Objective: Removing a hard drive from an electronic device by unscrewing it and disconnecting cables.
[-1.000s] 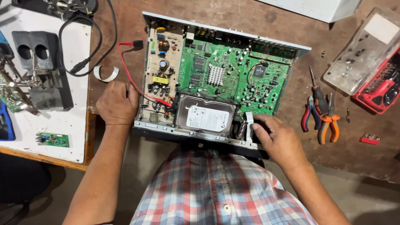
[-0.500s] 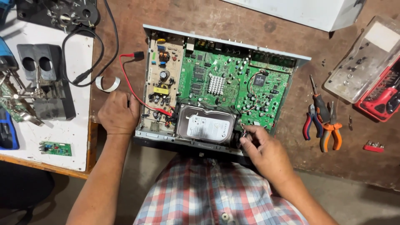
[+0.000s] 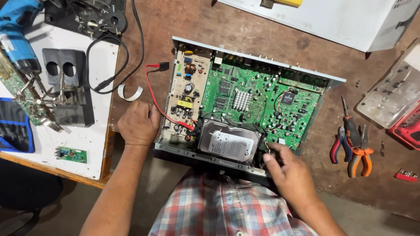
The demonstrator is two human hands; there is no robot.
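An opened metal device chassis (image 3: 173, 150) lies on the brown bench, holding a green circuit board (image 3: 262, 98), a beige power board (image 3: 187, 98) and a silver hard drive (image 3: 228, 144). My left hand (image 3: 138, 124) rests with curled fingers against the chassis's left wall, near a red cable (image 3: 151, 89). My right hand (image 3: 286, 170) reaches into the front right corner beside the hard drive, fingertips among the wires there. What they pinch is hidden.
Pliers with red-blue and orange handles (image 3: 354, 148) and a screwdriver lie to the right, next to a clear bit case (image 3: 389, 98). A white board at left carries a black holder (image 3: 68, 87), a blue tool (image 3: 17, 41) and a small green board (image 3: 71, 154). A white box (image 3: 350, 19) sits behind.
My right hand has slid left along the chassis's front edge to the corner beside the hard drive. My left hand has stayed on the left wall.
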